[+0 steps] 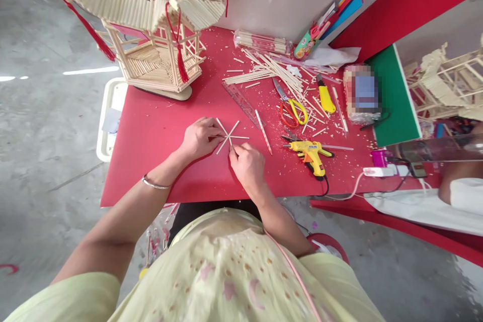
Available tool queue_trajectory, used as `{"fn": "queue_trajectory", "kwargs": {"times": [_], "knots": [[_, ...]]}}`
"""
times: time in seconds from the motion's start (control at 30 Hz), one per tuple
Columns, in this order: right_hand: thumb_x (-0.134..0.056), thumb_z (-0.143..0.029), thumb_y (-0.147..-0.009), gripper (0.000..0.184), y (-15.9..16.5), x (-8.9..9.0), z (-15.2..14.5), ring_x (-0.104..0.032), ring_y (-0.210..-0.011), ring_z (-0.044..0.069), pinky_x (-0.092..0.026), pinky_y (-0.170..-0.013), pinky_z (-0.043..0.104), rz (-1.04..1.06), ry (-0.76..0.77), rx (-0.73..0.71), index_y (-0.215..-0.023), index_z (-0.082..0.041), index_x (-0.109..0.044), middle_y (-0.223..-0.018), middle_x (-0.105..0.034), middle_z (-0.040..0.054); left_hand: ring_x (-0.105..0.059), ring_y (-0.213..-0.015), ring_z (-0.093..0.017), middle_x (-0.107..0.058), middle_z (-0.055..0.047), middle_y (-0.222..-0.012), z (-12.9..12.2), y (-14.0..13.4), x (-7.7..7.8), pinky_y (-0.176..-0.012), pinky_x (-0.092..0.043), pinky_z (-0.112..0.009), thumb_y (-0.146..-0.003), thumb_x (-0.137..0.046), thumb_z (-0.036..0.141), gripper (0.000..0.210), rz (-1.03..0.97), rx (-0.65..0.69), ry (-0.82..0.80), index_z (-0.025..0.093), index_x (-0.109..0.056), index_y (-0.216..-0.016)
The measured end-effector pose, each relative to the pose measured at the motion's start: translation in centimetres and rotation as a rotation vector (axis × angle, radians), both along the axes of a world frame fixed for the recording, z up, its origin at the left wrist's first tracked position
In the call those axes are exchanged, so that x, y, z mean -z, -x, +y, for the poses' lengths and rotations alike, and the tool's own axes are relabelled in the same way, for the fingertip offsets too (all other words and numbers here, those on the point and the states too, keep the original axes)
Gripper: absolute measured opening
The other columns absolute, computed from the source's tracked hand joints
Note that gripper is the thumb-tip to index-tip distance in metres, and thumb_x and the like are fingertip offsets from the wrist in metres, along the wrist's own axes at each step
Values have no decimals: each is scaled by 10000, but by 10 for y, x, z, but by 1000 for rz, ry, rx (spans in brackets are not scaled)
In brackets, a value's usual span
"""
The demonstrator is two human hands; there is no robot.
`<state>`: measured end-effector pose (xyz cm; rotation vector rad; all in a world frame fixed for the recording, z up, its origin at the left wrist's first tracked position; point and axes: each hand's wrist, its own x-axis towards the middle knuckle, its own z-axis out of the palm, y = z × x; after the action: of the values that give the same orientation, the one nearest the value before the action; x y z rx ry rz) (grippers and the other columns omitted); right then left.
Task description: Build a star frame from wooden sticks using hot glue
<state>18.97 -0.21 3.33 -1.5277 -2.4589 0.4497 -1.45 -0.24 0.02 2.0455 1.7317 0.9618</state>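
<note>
A star of several thin wooden sticks [228, 136] lies flat on the red table, its arms meeting in the middle. My left hand [204, 137] is closed at the star's left side, its fingertips pinching one stick. From the lower right, my right hand [247, 163] pinches the end of another stick, thumb and forefinger together. The other arms of the star point freely outward. Just right of the star lies a white and red patterned pencil [263, 132], beside a clear ruler [243, 103].
A stick-built pavilion [158, 55] with red tassels stands at the back left. Scissors [292, 105], a yellow utility knife [325, 95], a yellow glue gun [308, 155] and loose sticks [279, 73] lie to the right. A power strip [379, 171] sits near the front edge.
</note>
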Motion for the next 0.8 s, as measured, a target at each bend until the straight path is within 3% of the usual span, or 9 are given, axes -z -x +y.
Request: {"fn": "queue_trajectory", "kwargs": {"times": [0.17,0.43,0.8], "knots": [[-546,-299,-1074,301,0,4,-2,-669,-807,211,-414,-680,298,-13,-45,-22,-995,-222,-826,-868,-716,91,-650,-898,-222,-751,-74,-980,1,0,0,-801,-497,-339,-949,-670,326,213,0,0,-9,248,-867,-976],[-525,-344,-1091,360,-16,13,-8,-690,-952,219,-522,-824,292,146,-48,-78,-1368,-226,-723,-1075,-717,106,-656,-907,-226,-750,-85,-986,1,-1,-1,-813,-508,-344,-961,-652,332,233,0,4,-5,245,-865,-992],[-599,-447,-1049,394,-31,19,-6,-650,-1083,243,-532,-914,314,135,-75,-193,-1381,-274,-718,-1145,-683,96,-639,-880,-217,-750,-72,-977,1,0,1,-772,-475,-329,-958,-651,311,227,32,10,-30,253,-869,-988]]}}
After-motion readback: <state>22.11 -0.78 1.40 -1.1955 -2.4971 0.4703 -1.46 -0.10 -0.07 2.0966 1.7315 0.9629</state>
